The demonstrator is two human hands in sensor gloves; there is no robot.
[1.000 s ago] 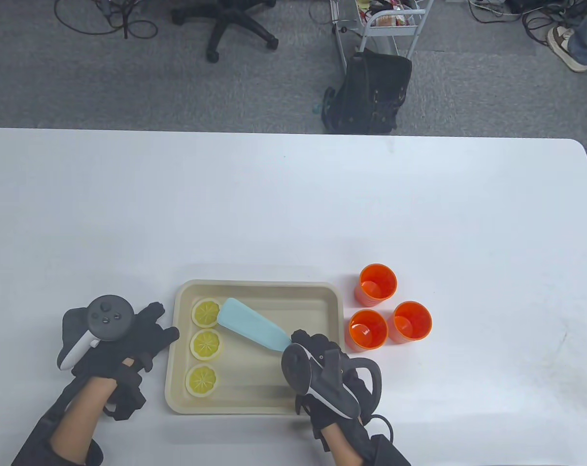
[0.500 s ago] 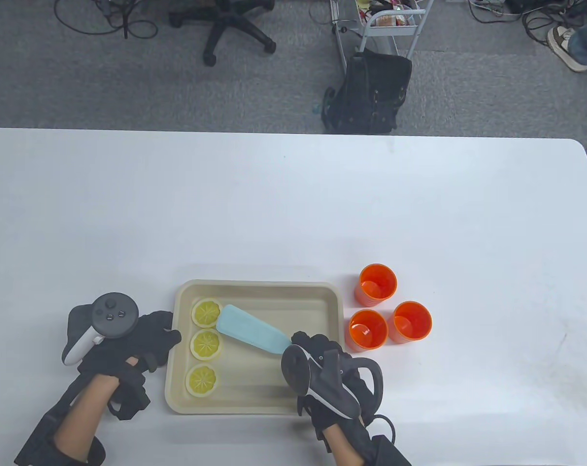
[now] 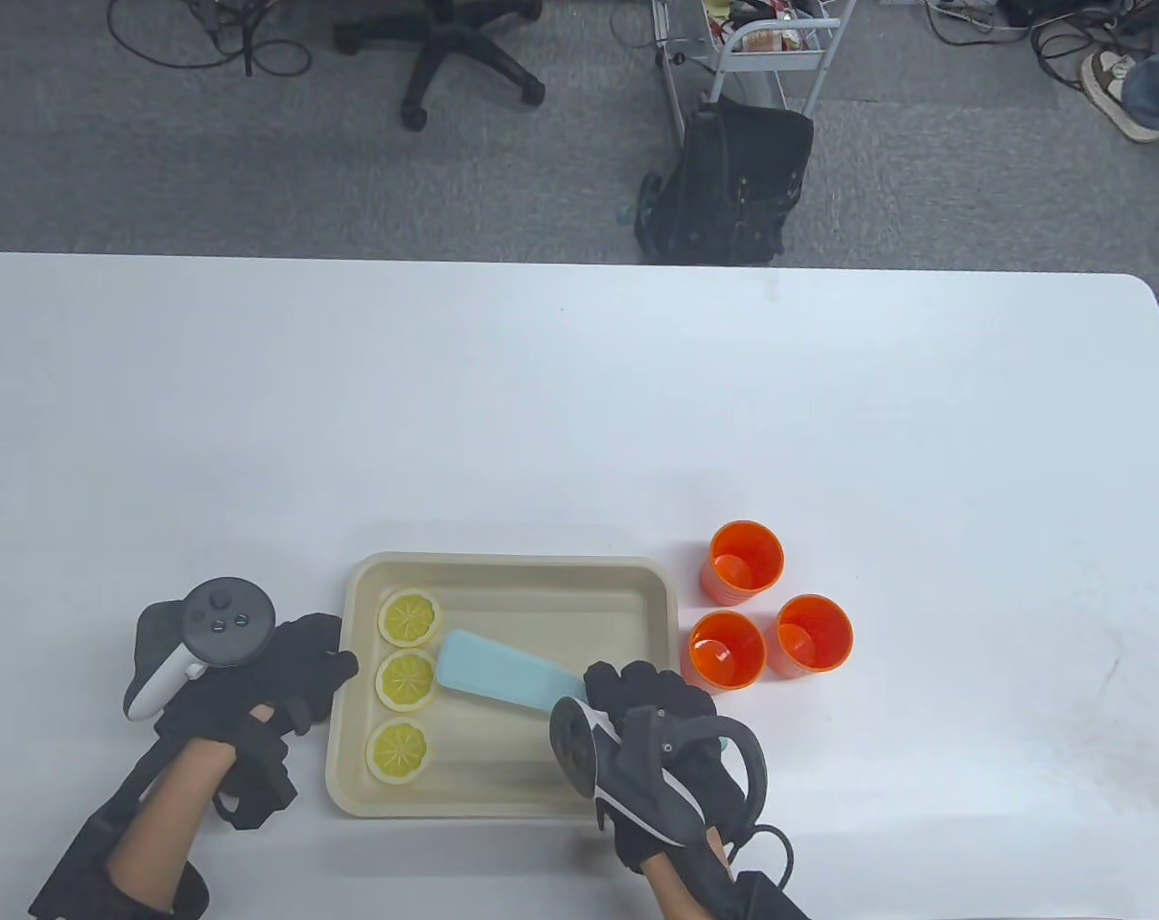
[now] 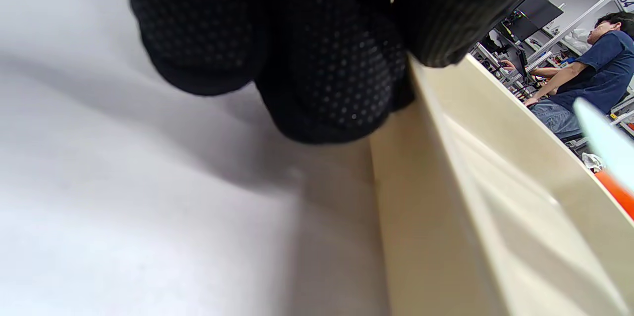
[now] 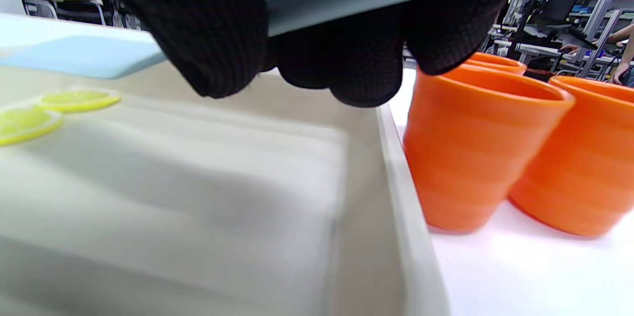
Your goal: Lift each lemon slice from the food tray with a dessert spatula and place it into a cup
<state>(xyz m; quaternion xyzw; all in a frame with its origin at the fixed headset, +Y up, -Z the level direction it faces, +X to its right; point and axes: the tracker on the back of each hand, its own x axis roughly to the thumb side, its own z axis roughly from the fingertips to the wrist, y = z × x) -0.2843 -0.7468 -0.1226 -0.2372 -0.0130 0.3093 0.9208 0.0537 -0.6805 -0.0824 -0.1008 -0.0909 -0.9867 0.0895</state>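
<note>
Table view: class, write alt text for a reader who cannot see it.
The right hand holds a blue spatula over a beige tray with three lemon slices in a column. The left hand touches the tray's left rim; three orange cups stand right of it.

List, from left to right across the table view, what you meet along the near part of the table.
left hand → food tray, its lemon slices at its left end, then the spatula blade → right hand → orange cups
</note>
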